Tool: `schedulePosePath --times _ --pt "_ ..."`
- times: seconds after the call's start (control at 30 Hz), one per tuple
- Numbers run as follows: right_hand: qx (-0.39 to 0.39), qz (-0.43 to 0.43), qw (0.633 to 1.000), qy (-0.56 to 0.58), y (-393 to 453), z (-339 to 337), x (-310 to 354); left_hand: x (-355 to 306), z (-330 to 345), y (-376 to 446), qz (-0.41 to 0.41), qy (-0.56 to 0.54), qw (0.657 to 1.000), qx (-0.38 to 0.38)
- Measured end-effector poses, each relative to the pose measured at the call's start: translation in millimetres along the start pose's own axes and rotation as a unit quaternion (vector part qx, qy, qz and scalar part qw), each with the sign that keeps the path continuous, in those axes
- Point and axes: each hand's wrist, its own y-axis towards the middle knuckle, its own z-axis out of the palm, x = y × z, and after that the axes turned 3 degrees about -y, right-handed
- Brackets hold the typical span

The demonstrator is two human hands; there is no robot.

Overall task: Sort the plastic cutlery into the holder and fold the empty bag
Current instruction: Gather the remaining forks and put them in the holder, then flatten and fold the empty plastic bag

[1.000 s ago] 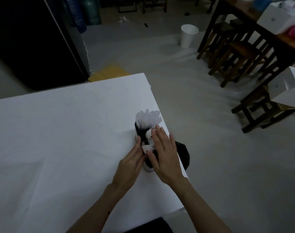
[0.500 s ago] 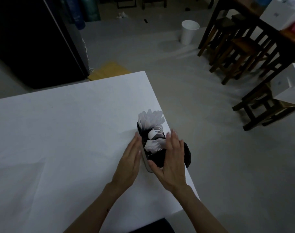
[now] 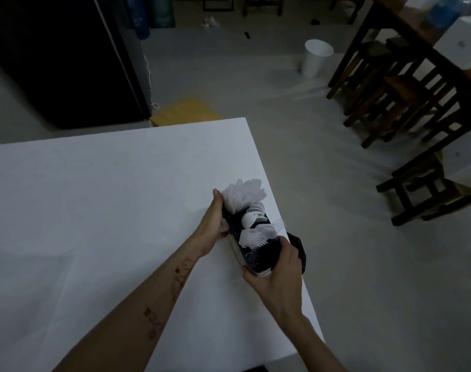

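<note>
both hands now clamped on holder (image 3: 258,252): l hand (image 3: 211,229) grip far side, r hand (image 3: 278,267) near end

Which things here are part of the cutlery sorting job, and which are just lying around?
Part of the job:
- holder, gripped by left hand and right hand
- white plastic cutlery standing in it
- black bag beside it at the table edge

Just lying around:
- white bin
- wooden stools
- yellow mat
</note>
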Motion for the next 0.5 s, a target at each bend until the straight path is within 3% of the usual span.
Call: schedulePosePath --times 0.13,0.27,0.37,0.5 --pt "0.096 -0.077 0.991 0.044 55 5 29 -19 -40 -9 0.068 -0.093 0.990 -0.080" --pt "0.219 -0.170 0.960 0.042 131 28 94 -37 -99 -10 0.140 -0.178 0.961 -0.159" --pt "0.285 -0.223 0.932 0.008 182 53 148 -48 -137 -7 0.158 -0.227 0.943 -0.186" --pt "0.337 -0.231 0.913 0.006 213 80 196 -58 -172 5 0.160 -0.251 0.931 -0.209"
